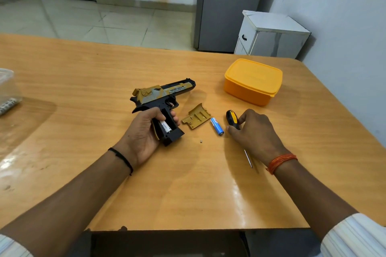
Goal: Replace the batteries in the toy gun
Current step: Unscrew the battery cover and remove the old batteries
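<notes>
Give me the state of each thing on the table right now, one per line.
Toy gun: gripped by left hand, grip compartment open, one battery inside.
Cover: off, lying on table.
Blue battery: loose on table.
Screw: out, on table.
Screwdriver: lying on table, right hand holding its handle.
Yellow box: lid shut.

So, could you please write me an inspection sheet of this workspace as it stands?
Surface: wooden table, glossy.
Job's things: toy gun, grip compartment open, white battery inside; gold cover, blue battery and screw lying apart.
Clutter: closed yellow box; clear container at left edge.
Grippers: left hand holds the grip; right hand grips screwdriver.
Cables: nothing seen.
Surroundings: tiled floor, white cabinet.
</notes>
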